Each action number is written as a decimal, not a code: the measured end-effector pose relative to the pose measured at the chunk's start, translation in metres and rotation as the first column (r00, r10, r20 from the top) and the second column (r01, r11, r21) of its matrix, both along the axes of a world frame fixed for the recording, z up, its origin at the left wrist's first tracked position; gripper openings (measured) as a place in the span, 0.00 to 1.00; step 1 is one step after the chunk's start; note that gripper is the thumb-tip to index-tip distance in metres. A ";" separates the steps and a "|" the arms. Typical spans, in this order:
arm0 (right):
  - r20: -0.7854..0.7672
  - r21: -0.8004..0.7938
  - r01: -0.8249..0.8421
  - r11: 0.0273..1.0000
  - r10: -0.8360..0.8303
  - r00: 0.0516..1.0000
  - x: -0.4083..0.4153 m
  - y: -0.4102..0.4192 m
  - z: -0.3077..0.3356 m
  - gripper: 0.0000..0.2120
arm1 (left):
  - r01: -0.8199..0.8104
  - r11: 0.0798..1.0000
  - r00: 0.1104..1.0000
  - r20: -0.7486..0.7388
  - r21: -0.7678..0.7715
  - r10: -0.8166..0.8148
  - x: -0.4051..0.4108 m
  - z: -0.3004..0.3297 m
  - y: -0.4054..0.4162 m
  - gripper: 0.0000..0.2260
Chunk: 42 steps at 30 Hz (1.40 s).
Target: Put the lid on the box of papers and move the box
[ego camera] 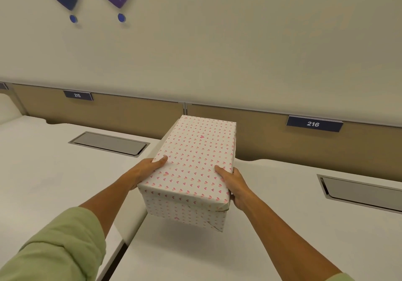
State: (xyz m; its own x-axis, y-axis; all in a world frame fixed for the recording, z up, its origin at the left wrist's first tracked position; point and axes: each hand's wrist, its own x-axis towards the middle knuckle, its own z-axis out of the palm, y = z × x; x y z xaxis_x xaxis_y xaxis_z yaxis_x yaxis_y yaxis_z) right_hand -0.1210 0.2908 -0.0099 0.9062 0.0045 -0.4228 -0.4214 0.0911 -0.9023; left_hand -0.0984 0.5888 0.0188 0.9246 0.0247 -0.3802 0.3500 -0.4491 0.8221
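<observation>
A white box point(187, 213) with a pink heart pattern is held up above the white desk, its shadow on the surface below. Its matching lid point(193, 156) sits closed on top, so the papers inside are hidden. My left hand point(148, 168) grips the box's left side near the front, thumb lying on the lid. On the right side my right hand point(233, 185) holds it the same way, thumb on the lid and fingers down the side.
Two white desks point(43, 172) meet at a seam under the box. Each has a grey recessed cable hatch point(109, 143), the other hatch point(361, 190) at the right. Tan divider panels point(130, 111) with number plates 215 and 216 run along the back.
</observation>
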 end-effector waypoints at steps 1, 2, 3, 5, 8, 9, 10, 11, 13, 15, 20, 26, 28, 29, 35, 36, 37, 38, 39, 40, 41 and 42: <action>-0.005 0.000 -0.003 1.000 0.003 1.000 0.001 0.001 -0.003 0.26 | -0.002 1.000 1.000 0.011 0.018 0.002 0.002 -0.004 0.000 0.30; -0.012 0.001 -0.006 1.000 0.006 1.000 0.002 0.002 -0.008 0.26 | -0.003 0.999 1.000 0.016 0.034 0.002 0.004 -0.009 0.000 0.30; -0.019 0.001 -0.011 1.000 0.011 1.000 0.004 0.003 -0.012 0.26 | -0.001 0.999 1.000 0.017 0.048 0.000 0.005 -0.015 0.000 0.30; -0.036 0.007 -0.017 1.000 0.017 0.999 0.006 0.004 -0.023 0.27 | 0.009 0.998 1.000 0.015 0.067 -0.011 0.008 -0.026 0.001 0.31; -0.054 0.024 -0.025 0.999 0.026 0.998 0.007 0.007 -0.040 0.29 | 0.032 0.997 0.999 0.002 0.064 -0.032 0.013 -0.041 0.004 0.32; -0.059 0.028 -0.025 0.999 0.027 0.998 0.007 0.008 -0.045 0.29 | 0.040 0.997 0.999 -0.006 0.061 -0.040 0.016 -0.046 0.006 0.31; -0.062 0.034 -0.024 0.999 0.026 0.998 0.008 0.008 -0.049 0.29 | 0.049 0.997 0.999 -0.015 0.061 -0.049 0.018 -0.050 0.007 0.31; -0.064 0.039 -0.024 0.999 0.026 0.998 0.008 0.009 -0.053 0.29 | 0.060 0.996 0.998 -0.021 0.063 -0.059 0.020 -0.054 0.008 0.31; -0.070 0.046 -0.025 0.999 0.028 0.997 0.011 0.011 -0.060 0.29 | 0.082 0.995 0.996 -0.033 0.063 -0.080 0.023 -0.061 0.011 0.31; -0.073 0.046 -0.027 0.999 0.030 0.997 0.014 0.013 -0.065 0.29 | 0.090 0.993 0.995 -0.040 0.073 -0.087 0.027 -0.067 0.013 0.30; -0.072 0.029 -0.026 0.999 0.028 0.997 0.024 0.014 -0.073 0.29 | 0.078 0.994 0.996 -0.049 0.081 -0.074 0.035 -0.073 0.014 0.28; -0.074 -0.010 -0.015 1.000 0.014 0.997 0.030 0.017 -0.077 0.29 | 0.040 0.991 0.999 -0.034 0.130 -0.036 0.040 -0.076 0.010 0.31; -0.080 -0.018 -0.009 1.000 0.007 0.997 0.029 0.017 -0.077 0.29 | 0.007 0.981 1.000 0.005 0.191 -0.008 0.039 -0.075 0.006 0.31; -0.082 -0.023 -0.012 1.000 0.010 0.997 0.028 0.017 -0.075 0.29 | -0.016 0.973 0.999 0.037 0.231 0.007 0.037 -0.075 0.004 0.31; -0.084 -0.121 -0.031 0.992 0.021 0.996 0.023 0.018 -0.058 0.31 | -0.102 0.905 0.977 0.213 0.413 0.013 0.023 -0.066 -0.012 0.35; -0.079 -0.155 -0.035 0.987 0.023 0.997 0.021 0.019 -0.053 0.32 | -0.105 0.884 0.974 0.226 0.455 -0.001 0.021 -0.063 -0.017 0.35; -0.065 -0.176 -0.034 0.984 0.023 0.998 0.022 0.019 -0.052 0.32 | -0.105 0.865 0.970 0.243 0.491 -0.020 0.020 -0.062 -0.020 0.34; -0.064 -0.215 -0.035 0.976 0.021 0.998 0.020 0.020 -0.047 0.33 | -0.098 0.839 0.965 0.256 0.536 -0.051 0.016 -0.057 -0.025 0.33; -0.054 -0.239 -0.037 0.970 0.025 0.998 0.019 0.020 -0.043 0.33 | -0.094 0.823 0.959 0.272 0.561 -0.076 0.014 -0.054 -0.030 0.33; -0.054 -0.274 -0.042 0.961 0.028 0.998 0.017 0.021 -0.037 0.33 | -0.095 0.808 0.954 0.285 0.582 -0.093 0.010 -0.048 -0.036 0.33; -0.041 -0.289 -0.038 0.957 0.027 0.999 0.018 0.020 -0.037 0.34 | -0.104 0.805 0.947 0.307 0.584 -0.100 0.008 -0.045 -0.042 0.33; -0.015 -0.345 -0.037 0.938 0.033 0.999 0.016 0.020 -0.030 0.36 | -0.114 0.795 0.941 0.321 0.595 -0.105 0.006 -0.038 -0.048 0.34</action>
